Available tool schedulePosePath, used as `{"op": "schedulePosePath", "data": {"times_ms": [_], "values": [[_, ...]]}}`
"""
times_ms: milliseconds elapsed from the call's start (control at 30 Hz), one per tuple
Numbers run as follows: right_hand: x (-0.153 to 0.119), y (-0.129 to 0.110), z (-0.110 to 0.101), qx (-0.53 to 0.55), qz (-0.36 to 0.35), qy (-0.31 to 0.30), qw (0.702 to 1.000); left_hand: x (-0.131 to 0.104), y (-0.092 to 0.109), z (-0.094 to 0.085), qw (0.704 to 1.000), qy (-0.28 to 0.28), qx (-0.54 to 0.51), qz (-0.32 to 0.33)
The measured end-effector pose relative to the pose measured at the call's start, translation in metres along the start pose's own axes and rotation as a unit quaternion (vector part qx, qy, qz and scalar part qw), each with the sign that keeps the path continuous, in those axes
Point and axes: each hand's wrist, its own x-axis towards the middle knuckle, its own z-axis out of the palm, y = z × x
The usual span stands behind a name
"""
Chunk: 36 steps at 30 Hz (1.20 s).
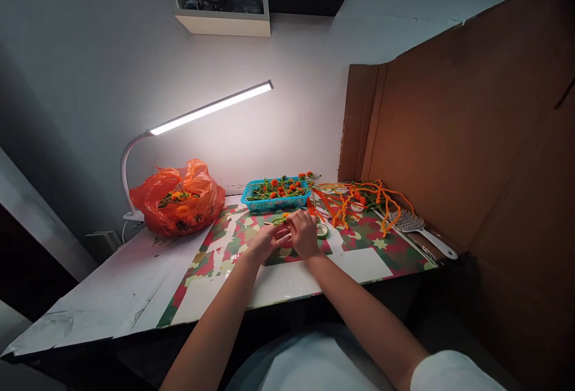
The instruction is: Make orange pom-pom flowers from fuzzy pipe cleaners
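My left hand (266, 242) and my right hand (304, 235) meet low over the patterned table cover. Their closed fingertips hold a small craft flower (279, 220) with a green stem and a yellow-orange part; the fingers hide much of it. A roll of green tape (322, 231) lies just right of my right hand. Behind my hands stands a blue basket (275, 203) with several orange-headed green stems in it. Orange fuzzy strands (344, 208) spread over the table to the right of the basket.
A lit desk lamp (211, 108) arches over an orange plastic bag (197, 214) at the left. A grey hairbrush-like tool (422, 230) lies at the right edge. Tall cardboard (449, 121) walls off the right side. Shelves (224, 24) hang above.
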Motion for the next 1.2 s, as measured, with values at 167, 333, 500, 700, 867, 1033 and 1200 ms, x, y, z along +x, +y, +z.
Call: {"op": "schedulePosePath", "data": {"times_ms": [167,333,500,700,867,1033,1200], "values": [[0.000,0.000,-0.001,0.015,-0.002,0.009,1.000,0.001,0.001,-0.003,1.000,0.013,-0.006,-0.014],[0.000,-0.001,0.001,0.005,0.013,0.024,1.000,0.007,-0.007,-0.007,0.999,0.012,-0.016,0.033],[-0.001,-0.002,0.002,-0.016,0.012,0.012,1.000,0.007,-0.009,-0.007,0.998,0.037,0.031,0.031],[-0.001,0.001,-0.004,-0.019,-0.028,-0.016,0.999,-0.001,0.001,-0.006,0.998,0.031,0.013,-0.056],[0.000,0.004,-0.005,-0.018,-0.026,-0.039,0.999,-0.003,0.006,-0.006,0.995,0.045,-0.033,-0.087],[-0.002,-0.001,0.002,0.025,0.061,-0.014,0.998,0.003,-0.002,-0.001,0.995,0.094,-0.005,0.013],[-0.002,-0.007,0.015,0.256,0.262,0.050,0.929,0.003,-0.013,0.010,0.940,0.142,0.172,0.257]]}}
